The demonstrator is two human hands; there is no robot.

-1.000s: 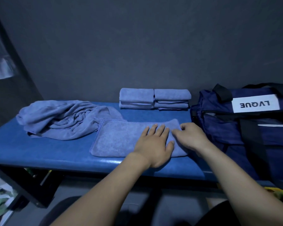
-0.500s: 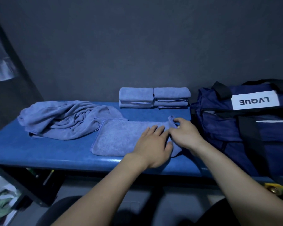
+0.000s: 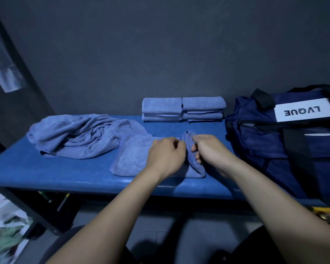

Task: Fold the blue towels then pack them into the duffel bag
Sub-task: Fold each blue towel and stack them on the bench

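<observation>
The half-folded towel lies flat on the blue table, its long axis running left to right in front of the person. Both hands sit at its right end. The right hand has its fingers curled round that end, pinching the edge up off the table so it stands in a small ridge. The left hand rests just beside it on the cloth, fingers curled in toward the same raised edge; whether it truly pinches the fabric or only steadies it I cannot tell.

What matters for the next move, as I read it, is that the free length of towel stretches away to the left of both grips. So the lifted end would have to travel leftward, along the long axis, to lay over the flat part. The right hand holds the edge, so it seems the one to carry it; the left is nearer the fold line and could hold it down.

Behind, by the wall, two stacks of folded towels wait. A heap of unfolded ones lies to the left, touching the flat towel's far corner. The bag stands at the right, just beside the right hand.
</observation>
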